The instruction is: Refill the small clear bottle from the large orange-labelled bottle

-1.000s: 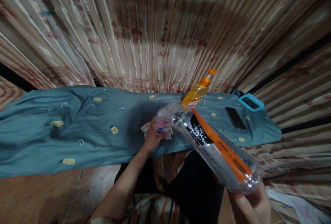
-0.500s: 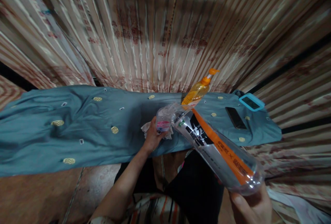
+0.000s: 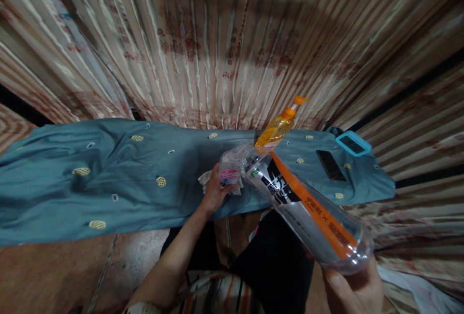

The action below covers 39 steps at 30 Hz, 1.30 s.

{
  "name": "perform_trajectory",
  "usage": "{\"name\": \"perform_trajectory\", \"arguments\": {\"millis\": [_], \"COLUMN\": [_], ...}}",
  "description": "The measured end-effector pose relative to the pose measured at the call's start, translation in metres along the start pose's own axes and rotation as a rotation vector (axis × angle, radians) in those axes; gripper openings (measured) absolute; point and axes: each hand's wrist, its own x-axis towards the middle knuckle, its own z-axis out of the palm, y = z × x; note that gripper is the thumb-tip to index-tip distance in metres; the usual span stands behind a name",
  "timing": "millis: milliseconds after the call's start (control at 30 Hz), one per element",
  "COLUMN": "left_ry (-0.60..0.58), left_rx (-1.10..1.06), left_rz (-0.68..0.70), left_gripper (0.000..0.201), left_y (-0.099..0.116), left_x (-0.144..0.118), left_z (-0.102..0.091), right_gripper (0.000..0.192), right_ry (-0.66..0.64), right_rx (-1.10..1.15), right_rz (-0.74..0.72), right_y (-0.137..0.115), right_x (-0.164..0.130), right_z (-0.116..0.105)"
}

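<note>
My left hand is wrapped round a small clear plastic bottle with a pink label, above a crumpled whitish cloth. By its base end, my right hand grips a large clear plastic bottle with a silver, orange and black label. That large bottle is tilted, its neck pointing up and left to the small bottle's top. Whether the two mouths touch, I cannot tell. Just behind them stands an orange pump bottle with yellow liquid, its lower part hidden by the large bottle.
A teal cloth with pineapple prints covers the narrow table. On its right part lie a black phone and a blue-framed digital clock. Pleated curtains hang behind and on the right. Below is a tiled floor.
The large bottle's base and my right hand have shifted very slightly to the right. My left hand and the small bottle stay almost in place.
</note>
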Motion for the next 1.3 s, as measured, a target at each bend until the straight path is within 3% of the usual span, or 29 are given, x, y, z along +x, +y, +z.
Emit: {"name": "perform_trajectory", "arguments": {"millis": [400, 667, 1167, 1300], "left_ry": [0.008, 0.004, 0.013, 0.011], "left_rx": [0.0, -0.022, 0.01, 0.01], "left_rz": [-0.024, -0.023, -0.012, -0.023], "left_gripper": [0.074, 0.075, 0.077, 0.078], "left_y": [0.002, 0.005, -0.002, -0.002], "left_x": [0.0, 0.0, 0.0, 0.0], "left_z": [-0.001, 0.0, 0.001, 0.001], "right_gripper": [0.096, 0.095, 0.106, 0.108], "right_ry": [-0.06, -0.02, 0.0, -0.013], "right_rx": [0.003, 0.014, -0.086, -0.082], "right_rz": [0.027, 0.034, 0.091, 0.1], "right_y": [0.001, 0.007, -0.041, -0.043], "right_x": [-0.002, 0.0, -0.011, -0.011], "right_z": [-0.003, -0.009, 0.021, 0.021]}}
